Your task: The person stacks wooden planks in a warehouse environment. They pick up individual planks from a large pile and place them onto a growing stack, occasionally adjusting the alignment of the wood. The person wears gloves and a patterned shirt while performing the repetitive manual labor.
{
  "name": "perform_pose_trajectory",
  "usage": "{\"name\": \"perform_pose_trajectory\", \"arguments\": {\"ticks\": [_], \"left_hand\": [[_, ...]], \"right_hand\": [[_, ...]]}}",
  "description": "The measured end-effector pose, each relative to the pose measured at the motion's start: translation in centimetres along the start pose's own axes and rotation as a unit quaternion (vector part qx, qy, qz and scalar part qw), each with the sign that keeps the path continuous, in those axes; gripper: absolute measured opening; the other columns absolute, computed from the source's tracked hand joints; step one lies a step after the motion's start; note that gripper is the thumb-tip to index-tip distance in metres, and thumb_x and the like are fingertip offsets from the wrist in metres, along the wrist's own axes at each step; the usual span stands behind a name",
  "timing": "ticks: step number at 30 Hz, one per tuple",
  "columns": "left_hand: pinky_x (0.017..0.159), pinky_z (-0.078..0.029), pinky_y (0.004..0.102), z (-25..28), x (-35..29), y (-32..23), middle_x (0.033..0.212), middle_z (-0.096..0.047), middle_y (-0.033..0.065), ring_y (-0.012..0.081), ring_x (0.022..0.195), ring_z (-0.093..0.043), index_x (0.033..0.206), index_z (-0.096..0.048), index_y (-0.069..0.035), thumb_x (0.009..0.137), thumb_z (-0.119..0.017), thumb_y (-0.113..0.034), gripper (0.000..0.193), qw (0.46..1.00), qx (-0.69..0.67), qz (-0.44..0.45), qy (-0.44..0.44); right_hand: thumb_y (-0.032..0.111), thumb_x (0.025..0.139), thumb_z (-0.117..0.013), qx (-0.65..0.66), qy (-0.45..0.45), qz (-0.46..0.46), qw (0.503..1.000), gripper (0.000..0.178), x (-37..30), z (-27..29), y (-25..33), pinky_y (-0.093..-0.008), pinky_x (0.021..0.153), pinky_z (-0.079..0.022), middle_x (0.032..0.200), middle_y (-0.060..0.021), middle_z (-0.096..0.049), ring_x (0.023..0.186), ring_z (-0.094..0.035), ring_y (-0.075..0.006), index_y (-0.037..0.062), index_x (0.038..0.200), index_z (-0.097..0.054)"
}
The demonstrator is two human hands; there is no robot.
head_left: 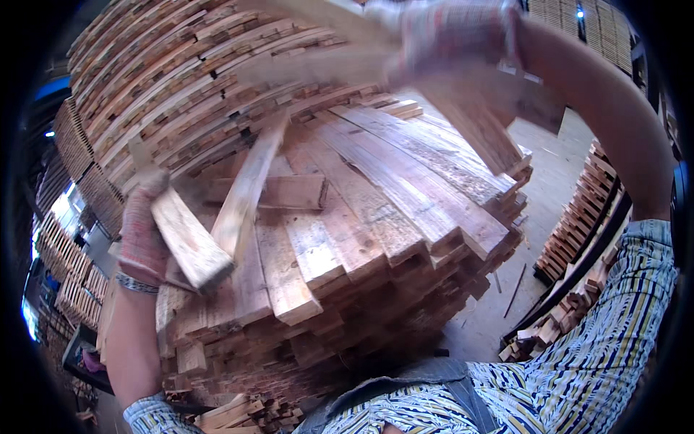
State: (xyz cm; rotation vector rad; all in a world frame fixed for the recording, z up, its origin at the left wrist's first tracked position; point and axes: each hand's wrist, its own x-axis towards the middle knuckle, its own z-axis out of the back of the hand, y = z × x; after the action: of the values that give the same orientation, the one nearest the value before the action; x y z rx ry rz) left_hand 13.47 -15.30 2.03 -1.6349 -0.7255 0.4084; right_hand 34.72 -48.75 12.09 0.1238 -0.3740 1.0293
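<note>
My left hand (143, 235), in a knitted work glove, is closed around a short wooden board (189, 235). That board tilts over the left part of a large stack of boards (369, 195). High at the upper right, my gloved right hand (457, 40) is smeared by motion, with wooden boards (470, 126) in its grip that stick out to both sides. How many it holds I cannot tell. Between my hands, a loose board (249, 184) leans slantwise on the stack, and a shorter board (293, 192) lies crosswise under it.
A tall wall of stacked boards (166, 94) rises behind the stack. To the right, beyond a strip of concrete floor (499, 289), wood pieces (578, 224) sit in rows by a dark curved rail. Short offcuts (246, 416) lie low in front of me. More stacks (69, 260) stand at the left.
</note>
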Motion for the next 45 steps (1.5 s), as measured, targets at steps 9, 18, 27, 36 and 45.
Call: {"name": "perform_pose_trajectory", "arguments": {"ticks": [9,18,27,36,45], "left_hand": [[0.063,-0.063,0.0430,-3.7,-1.0,2.9,0.095,-0.066,0.0159,0.0306,0.077,-0.068,0.105,-0.060,-0.001,0.088,-0.060,-0.021,0.027,0.999,-0.004,0.026,-0.044],[0.075,-0.060,0.0404,-2.5,-0.7,3.7,0.097,-0.067,0.0132,0.0288,0.086,-0.067,0.105,-0.062,-0.001,0.089,-0.059,-0.021,0.026,0.998,-0.011,0.057,-0.026],[0.079,-0.059,0.0385,-3.2,-0.8,3.3,0.097,-0.068,0.0122,0.0253,0.085,-0.069,0.106,-0.062,-0.002,0.091,-0.054,-0.021,0.026,0.997,-0.020,0.057,-0.048],[0.070,-0.057,0.0327,-1.7,0.7,3.6,0.091,-0.067,0.0080,0.0204,0.076,-0.066,0.103,-0.063,-0.003,0.090,-0.058,-0.025,0.026,0.996,0.038,0.028,-0.081],[0.060,-0.056,0.0318,-3.0,-0.8,3.2,0.082,-0.063,0.0070,0.0174,0.067,-0.061,0.101,-0.060,-0.003,0.093,-0.058,-0.029,0.028,0.995,0.003,0.040,-0.090]], "right_hand": [[0.040,0.087,-0.059,-0.042,0.280,0.037,0.958,0.074,4.3,-13.2,-3.9,-0.0420,0.091,-0.051,0.112,-0.0247,-0.067,0.103,-0.065,-0.0328,-0.0029,0.145,-0.039],[0.044,0.089,-0.061,0.346,0.148,-0.133,0.917,0.064,0.2,-8.6,-12.3,-0.0349,0.097,-0.049,0.118,-0.0154,-0.067,0.112,-0.062,-0.0226,-0.0024,0.133,-0.057],[0.049,0.095,-0.059,0.608,0.161,-0.260,0.732,0.055,0.3,-18.1,-16.8,-0.0345,0.079,-0.058,0.107,-0.0146,-0.068,0.086,-0.070,-0.0188,0.0027,0.125,-0.058],[0.038,0.089,-0.060,0.214,0.132,-0.107,0.962,0.064,3.6,-16.2,-15.7,-0.0380,0.098,-0.048,0.123,-0.0198,-0.062,0.109,-0.062,-0.0259,0.0025,0.140,-0.048],[0.074,0.095,-0.028,0.260,0.245,-0.149,0.922,0.088,2.1,-16.0,-15.7,-0.0396,0.112,-0.032,0.143,-0.0184,-0.051,0.130,-0.050,-0.0285,0.0037,0.147,-0.041]]}}
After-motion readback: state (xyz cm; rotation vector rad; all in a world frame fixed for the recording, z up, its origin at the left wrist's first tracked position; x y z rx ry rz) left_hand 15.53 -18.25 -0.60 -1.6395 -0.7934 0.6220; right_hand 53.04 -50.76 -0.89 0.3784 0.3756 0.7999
